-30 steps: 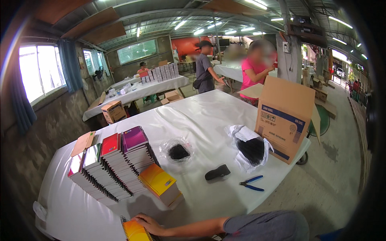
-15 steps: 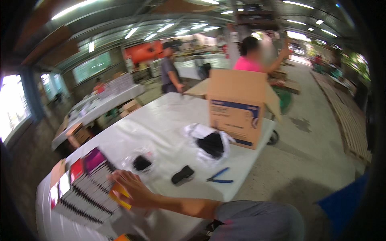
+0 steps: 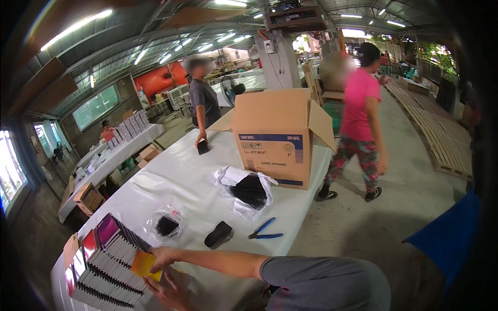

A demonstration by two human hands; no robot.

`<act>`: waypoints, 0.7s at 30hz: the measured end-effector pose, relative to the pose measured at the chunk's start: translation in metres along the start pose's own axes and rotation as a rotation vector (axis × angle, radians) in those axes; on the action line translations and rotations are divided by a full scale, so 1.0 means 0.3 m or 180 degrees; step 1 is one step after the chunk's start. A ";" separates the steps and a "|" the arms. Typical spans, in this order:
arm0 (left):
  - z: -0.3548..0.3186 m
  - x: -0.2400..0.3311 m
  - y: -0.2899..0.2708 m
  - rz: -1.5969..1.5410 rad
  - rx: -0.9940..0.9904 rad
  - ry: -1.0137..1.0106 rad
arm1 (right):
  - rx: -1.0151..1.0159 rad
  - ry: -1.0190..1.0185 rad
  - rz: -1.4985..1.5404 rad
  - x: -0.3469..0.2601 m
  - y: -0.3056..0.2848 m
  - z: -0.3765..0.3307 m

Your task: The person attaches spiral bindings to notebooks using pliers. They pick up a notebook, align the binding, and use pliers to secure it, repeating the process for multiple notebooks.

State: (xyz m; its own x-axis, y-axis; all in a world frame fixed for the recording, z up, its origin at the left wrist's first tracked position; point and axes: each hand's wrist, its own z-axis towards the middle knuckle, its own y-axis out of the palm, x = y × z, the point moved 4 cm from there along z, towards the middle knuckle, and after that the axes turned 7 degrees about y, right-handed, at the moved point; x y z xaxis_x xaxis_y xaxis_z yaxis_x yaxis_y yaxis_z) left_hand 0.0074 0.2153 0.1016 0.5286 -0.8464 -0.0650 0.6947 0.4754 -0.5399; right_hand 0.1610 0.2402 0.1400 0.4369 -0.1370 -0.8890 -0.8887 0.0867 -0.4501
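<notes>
At the lower left, my right hand [image 3: 164, 257] closes on a yellow-orange notebook [image 3: 141, 265], its thumb lying across the cover. Just below, my left hand [image 3: 170, 294] has its fingers apart, close under the notebook's lower edge; whether it touches is unclear. Both hands are beside stacks of spiral-bound notebooks [image 3: 106, 269] with black bindings along their edges. Purple, red and other covers show on top of the stacks.
On the white-covered table [image 3: 171, 194] lie a black bundle in clear plastic [image 3: 166, 225], a black block-shaped object [image 3: 218, 235], blue-handled cutters [image 3: 266, 228] and black strands in white wrapping [image 3: 248, 192]. Behind stands an open carton [image 3: 272, 135]. Two people [image 3: 205, 96] are beyond the table.
My right hand, earlier spread flat over the notebook, now grips it; my left hand has come into view. The pink-shirted person has stepped right, and the grey-shirted one now touches a dark object.
</notes>
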 end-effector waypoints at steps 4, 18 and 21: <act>0.064 0.069 -0.077 0.0437 0.0123 -0.0273 | 0.0571 -0.0157 -0.0855 -0.043 0.014 -0.006; 0.055 0.063 -0.062 0.0433 -0.0323 -0.1344 | 0.1161 -0.0304 -0.1472 -0.138 0.052 -0.071; 0.070 0.092 -0.081 0.0517 -0.0099 -0.1112 | 0.1074 -0.0446 -0.1088 -0.119 0.053 -0.056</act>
State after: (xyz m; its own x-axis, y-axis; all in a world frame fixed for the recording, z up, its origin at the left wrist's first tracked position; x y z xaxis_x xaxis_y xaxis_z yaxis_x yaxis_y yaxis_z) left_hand 0.0154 0.1854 0.1304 0.7686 -0.6252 0.1352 0.5759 0.5844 -0.5716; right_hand 0.1290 0.2298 0.1661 0.7304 -0.0815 -0.6782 -0.6072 0.3774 -0.6992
